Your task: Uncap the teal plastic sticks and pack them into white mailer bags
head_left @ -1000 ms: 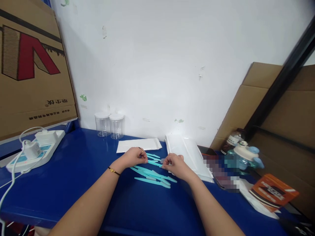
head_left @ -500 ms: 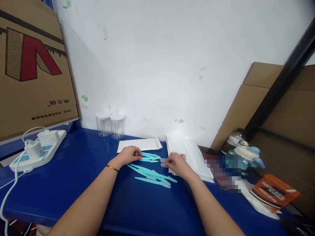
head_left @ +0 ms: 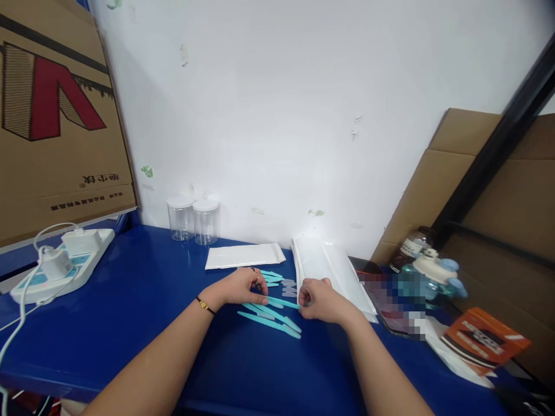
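My left hand (head_left: 240,286) and my right hand (head_left: 323,300) are both closed on one turquoise eyebrow razor (head_left: 284,303), low over the table. The left fingers pinch its left end and the right fingers its right end, which they hide. Just below it, several more turquoise razors (head_left: 269,325) lie loosely side by side, some with a clear cover over the blade. Behind my left fingers is a second small group of razors (head_left: 272,274). Between the hands, a few small clear plastic covers (head_left: 289,287) form a little pile.
A flat white packet (head_left: 245,256) and a stack of white plastic bags (head_left: 329,271) lie behind the hands. Two lidded clear jars (head_left: 206,224) stand by the wall. At left is a power strip (head_left: 82,254); at right, a phone (head_left: 385,303), a teal bottle (head_left: 433,277) and an orange box (head_left: 483,341).
Both hands have come nearer, from the back razors and the clear covers to the front group. They now hold one razor between them. The clear covers lie released on the table.
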A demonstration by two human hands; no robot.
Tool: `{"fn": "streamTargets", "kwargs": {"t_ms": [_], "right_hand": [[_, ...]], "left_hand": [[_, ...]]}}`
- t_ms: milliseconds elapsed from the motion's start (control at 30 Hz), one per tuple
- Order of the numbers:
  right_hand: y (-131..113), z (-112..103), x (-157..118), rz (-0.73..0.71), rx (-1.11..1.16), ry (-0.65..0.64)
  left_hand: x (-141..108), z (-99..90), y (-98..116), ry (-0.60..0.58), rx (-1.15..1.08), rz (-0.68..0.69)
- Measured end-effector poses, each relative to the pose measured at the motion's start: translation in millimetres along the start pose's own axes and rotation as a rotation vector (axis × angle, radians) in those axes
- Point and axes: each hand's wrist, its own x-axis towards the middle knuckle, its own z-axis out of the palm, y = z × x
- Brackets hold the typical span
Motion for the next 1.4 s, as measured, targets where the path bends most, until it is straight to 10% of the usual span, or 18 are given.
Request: {"fn": "streamTargets", "kwargs": {"t_ms": [300,733,1100,1400], "right_hand": [[4,-3,10,0.042,0.3,0.085],[5,8,18,0.068,0.166,0.159],[3,16,25,-0.026,-0.01,0.221],[-30,28,21,-0.124,0.052,0.135]], "left_hand": [[-4,-13.9,-6,0.101,-0.094,-0.063],[-12,-30.4,-29,0.279,-0.057,-0.243],[-8,-16.9,-49,0.232,0.167,-0.28],[-9,-18.7,-20,0.163,0.102,-0.177]]}}
